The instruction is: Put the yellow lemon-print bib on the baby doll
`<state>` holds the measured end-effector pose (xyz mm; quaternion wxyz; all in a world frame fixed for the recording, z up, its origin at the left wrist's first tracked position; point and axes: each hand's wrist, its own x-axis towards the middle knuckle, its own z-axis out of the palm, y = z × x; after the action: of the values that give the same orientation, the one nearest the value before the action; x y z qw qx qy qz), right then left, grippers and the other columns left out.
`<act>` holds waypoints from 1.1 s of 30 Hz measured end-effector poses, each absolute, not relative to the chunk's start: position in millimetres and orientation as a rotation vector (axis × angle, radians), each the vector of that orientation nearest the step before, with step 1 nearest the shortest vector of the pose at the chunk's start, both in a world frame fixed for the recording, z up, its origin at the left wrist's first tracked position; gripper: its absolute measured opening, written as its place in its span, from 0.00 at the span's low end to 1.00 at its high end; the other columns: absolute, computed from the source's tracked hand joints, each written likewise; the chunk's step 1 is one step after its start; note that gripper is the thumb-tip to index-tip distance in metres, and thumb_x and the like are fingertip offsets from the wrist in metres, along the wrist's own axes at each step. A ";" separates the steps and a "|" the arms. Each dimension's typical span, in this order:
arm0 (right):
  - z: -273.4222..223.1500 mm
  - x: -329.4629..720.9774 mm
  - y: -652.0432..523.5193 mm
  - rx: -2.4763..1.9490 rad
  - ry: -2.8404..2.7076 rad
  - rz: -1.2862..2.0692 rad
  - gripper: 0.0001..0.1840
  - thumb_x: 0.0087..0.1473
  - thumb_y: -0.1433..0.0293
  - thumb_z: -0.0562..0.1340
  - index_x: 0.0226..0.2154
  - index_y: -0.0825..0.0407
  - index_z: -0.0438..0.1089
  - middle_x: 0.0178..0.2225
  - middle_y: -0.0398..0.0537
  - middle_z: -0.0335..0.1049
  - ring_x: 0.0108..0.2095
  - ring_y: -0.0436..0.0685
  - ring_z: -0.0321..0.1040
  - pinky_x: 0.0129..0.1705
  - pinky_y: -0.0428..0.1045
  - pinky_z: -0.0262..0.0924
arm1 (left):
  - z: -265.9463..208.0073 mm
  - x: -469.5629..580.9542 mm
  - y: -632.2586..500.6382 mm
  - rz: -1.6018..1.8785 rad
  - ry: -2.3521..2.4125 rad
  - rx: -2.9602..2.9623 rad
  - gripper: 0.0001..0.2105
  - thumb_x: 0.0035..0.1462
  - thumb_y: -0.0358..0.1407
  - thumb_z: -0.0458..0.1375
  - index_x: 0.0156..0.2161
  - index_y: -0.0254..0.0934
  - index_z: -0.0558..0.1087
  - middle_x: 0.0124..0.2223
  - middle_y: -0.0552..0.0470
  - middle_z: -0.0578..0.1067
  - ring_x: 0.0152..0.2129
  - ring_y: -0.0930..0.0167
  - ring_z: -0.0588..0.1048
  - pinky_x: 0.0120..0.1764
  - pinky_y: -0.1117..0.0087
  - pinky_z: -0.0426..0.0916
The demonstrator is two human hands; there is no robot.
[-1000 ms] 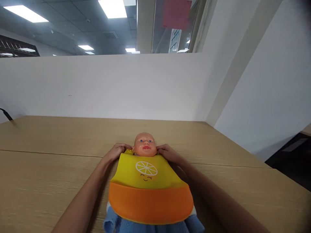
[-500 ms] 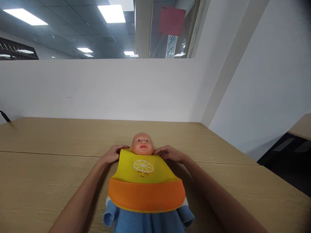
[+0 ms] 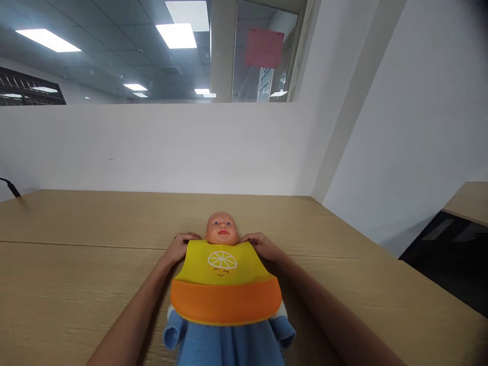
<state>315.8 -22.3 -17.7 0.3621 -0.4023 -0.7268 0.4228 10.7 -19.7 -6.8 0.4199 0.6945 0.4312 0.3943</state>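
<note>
I see both hands, left hand & right hand, pinching glossy yellow-orange bib at plastic doll neck; blue fleece below, woodgrain table, white partitions.

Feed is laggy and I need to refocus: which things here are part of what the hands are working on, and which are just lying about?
In hand:
- doll
- yellow and orange bib
- blue cloth
- left hand and right hand, at the bib's neck corners

Lying about:
- black cable
- wooden table
</note>
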 end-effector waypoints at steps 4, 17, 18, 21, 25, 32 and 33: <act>-19.2 312.6 -30.7 -1.052 -1.887 0.938 0.15 0.43 0.68 0.60 0.34 0.53 0.76 0.35 0.49 0.76 0.36 0.59 0.71 0.40 0.53 0.65 | -4.3 12.4 -24.0 0.998 1.077 1.697 0.12 0.40 0.36 0.60 0.32 0.35 0.79 0.44 0.43 0.77 0.39 0.62 0.74 0.41 0.64 0.68; -18.1 305.2 -47.7 -1.073 -1.770 0.981 0.12 0.41 0.70 0.59 0.30 0.55 0.75 0.30 0.47 0.75 0.32 0.58 0.70 0.33 0.49 0.62 | -7.0 10.8 -36.0 1.006 1.081 1.734 0.09 0.39 0.33 0.59 0.28 0.33 0.78 0.40 0.43 0.77 0.37 0.63 0.74 0.39 0.67 0.67; -19.2 304.9 -49.5 -1.078 -1.754 0.987 0.11 0.40 0.70 0.59 0.29 0.55 0.74 0.29 0.46 0.75 0.31 0.57 0.70 0.32 0.48 0.61 | -5.9 10.9 -38.3 1.002 1.081 1.757 0.10 0.40 0.33 0.58 0.30 0.33 0.78 0.40 0.43 0.78 0.37 0.63 0.74 0.40 0.67 0.66; -22.8 305.0 -56.0 -1.080 -1.732 0.952 0.08 0.40 0.70 0.59 0.26 0.55 0.72 0.27 0.45 0.74 0.30 0.56 0.69 0.31 0.48 0.60 | -3.8 10.8 -46.5 1.011 1.137 1.792 0.13 0.40 0.33 0.56 0.33 0.32 0.77 0.39 0.42 0.78 0.38 0.63 0.74 0.43 0.65 0.66; -25.2 306.7 -70.3 -1.078 -1.672 0.911 0.09 0.42 0.68 0.59 0.29 0.53 0.71 0.31 0.47 0.74 0.34 0.58 0.69 0.35 0.50 0.63 | -5.9 9.5 -60.9 1.119 1.212 1.729 0.18 0.38 0.34 0.58 0.38 0.33 0.75 0.43 0.42 0.77 0.41 0.62 0.73 0.46 0.64 0.65; -24.7 313.4 -136.8 -1.176 -1.495 0.866 0.14 0.49 0.64 0.58 0.39 0.51 0.68 0.42 0.53 0.73 0.43 0.61 0.69 0.46 0.56 0.63 | -6.4 10.4 -112.2 1.321 1.228 1.593 0.22 0.39 0.35 0.60 0.44 0.34 0.72 0.46 0.43 0.76 0.44 0.62 0.73 0.48 0.64 0.66; -22.8 314.3 -150.0 -1.183 -1.516 0.876 0.14 0.51 0.63 0.57 0.39 0.51 0.68 0.43 0.53 0.72 0.43 0.61 0.69 0.46 0.56 0.63 | -5.4 10.8 -122.0 1.309 1.214 1.592 0.21 0.39 0.35 0.59 0.44 0.33 0.72 0.46 0.43 0.76 0.44 0.62 0.73 0.48 0.64 0.66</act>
<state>314.3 -150.0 -22.8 0.4918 -0.4876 -0.6244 0.3611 10.8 -122.0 -5.4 0.3660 0.6195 0.4723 0.5091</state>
